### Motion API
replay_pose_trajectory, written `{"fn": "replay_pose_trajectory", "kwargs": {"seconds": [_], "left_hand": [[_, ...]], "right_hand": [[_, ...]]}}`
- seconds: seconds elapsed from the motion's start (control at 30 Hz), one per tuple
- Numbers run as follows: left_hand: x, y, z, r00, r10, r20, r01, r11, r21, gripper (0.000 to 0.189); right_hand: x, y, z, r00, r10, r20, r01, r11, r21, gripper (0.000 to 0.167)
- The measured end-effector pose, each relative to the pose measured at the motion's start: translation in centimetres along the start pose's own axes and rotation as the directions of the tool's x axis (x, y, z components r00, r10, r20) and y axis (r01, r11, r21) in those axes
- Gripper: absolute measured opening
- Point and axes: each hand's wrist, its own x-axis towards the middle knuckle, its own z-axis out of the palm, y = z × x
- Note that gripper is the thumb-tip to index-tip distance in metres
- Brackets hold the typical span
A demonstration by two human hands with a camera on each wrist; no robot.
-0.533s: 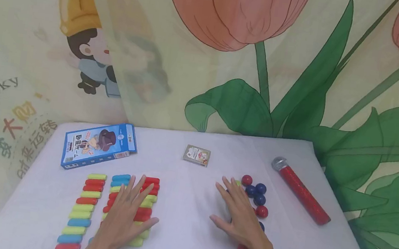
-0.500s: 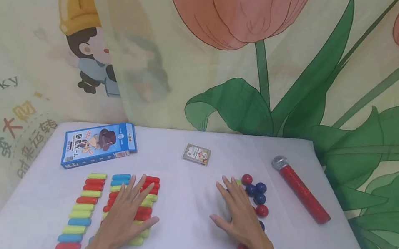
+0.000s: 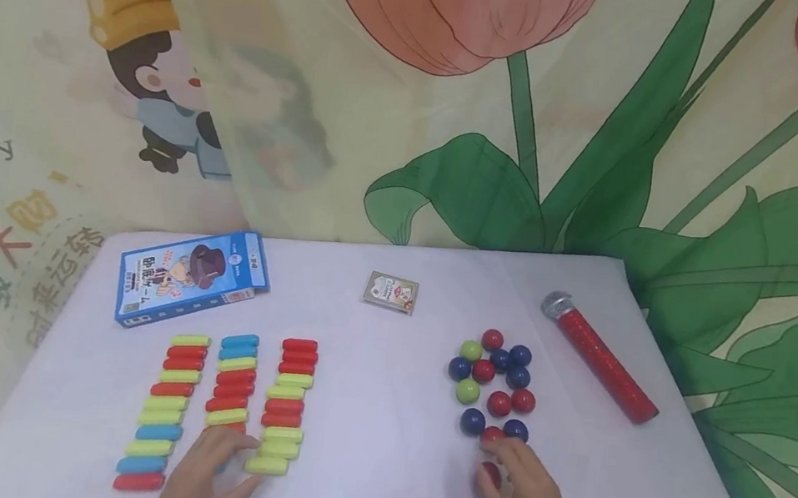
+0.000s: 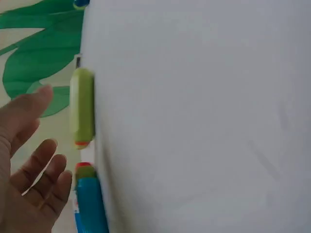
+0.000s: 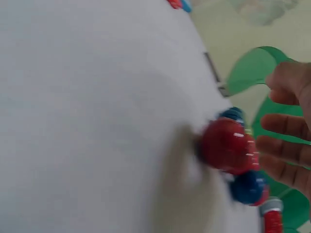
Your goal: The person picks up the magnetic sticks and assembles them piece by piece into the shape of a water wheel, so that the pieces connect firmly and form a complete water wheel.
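Observation:
My left hand [image 3: 209, 472] hovers at the near end of the middle column of small rounded sticks, its fingers loosely bent and holding nothing. Beside its thumb lies a yellow-green stick [image 3: 267, 465], the nearest of the right column. The left wrist view has the thumb and fingers spread apart, clear of a yellow-green stick [image 4: 83, 107] and a blue stick [image 4: 91, 201]. My right hand [image 3: 528, 497] is over the near end of a group of red, blue and green balls. Around a red ball [image 3: 491, 473] its fingers are half bent; in the right wrist view they stand off the red ball [image 5: 226, 145].
A blue illustrated box [image 3: 192, 279] lies at the back left. Near the back middle is a small card box [image 3: 391, 292]. A red glittery tube with a silver end [image 3: 607, 365] lies slanted on the right. The white-covered table [image 3: 377, 414] meets a printed curtain behind.
Both hands have drawn back toward the near edge, from spread over the sticks and balls to loosely bent. More sticks and balls now show. The head view has shifted a little.

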Motion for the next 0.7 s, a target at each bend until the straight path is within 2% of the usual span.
{"fn": "replay_pose_trajectory", "kwargs": {"seconds": [0.1,0.2,0.33,0.47,0.53,0.6,0.7], "left_hand": [[-0.6,-0.3,0.7,1.000,0.020,0.012,-0.019,0.999,-0.030,0.040],[-0.7,-0.4,1.2,0.999,0.045,0.022,-0.044,0.998,-0.045,0.039],[-0.7,-0.3,1.6,0.997,0.064,0.050,-0.061,0.997,-0.056,0.038],[-0.9,0.0,1.6,0.996,0.082,0.042,-0.080,0.995,-0.060,0.037],[-1.0,0.2,1.5,0.996,0.094,0.005,-0.094,0.993,-0.068,0.037],[-1.1,0.6,1.6,0.992,0.106,-0.066,-0.112,0.989,-0.092,0.038],[-0.7,1.6,1.9,0.976,0.119,-0.185,-0.150,0.975,-0.166,0.041]], "right_hand": [[-1.4,-0.6,1.0,0.999,0.030,0.023,-0.029,0.999,-0.020,0.032],[-2.1,-0.8,2.1,1.000,-0.004,-0.007,0.004,1.000,0.001,0.031],[-2.4,-0.9,3.2,0.997,-0.066,-0.050,0.071,0.991,0.115,0.034],[-1.9,-1.3,4.1,0.998,-0.067,-0.020,0.069,0.963,0.260,0.034],[-1.3,-1.6,4.6,0.998,-0.060,0.021,0.050,0.946,0.320,0.032],[-0.5,-2.2,5.1,0.997,-0.056,0.061,0.028,0.922,0.386,0.031],[0.9,-3.2,5.9,0.992,-0.074,0.105,0.014,0.873,0.487,0.032]]}}
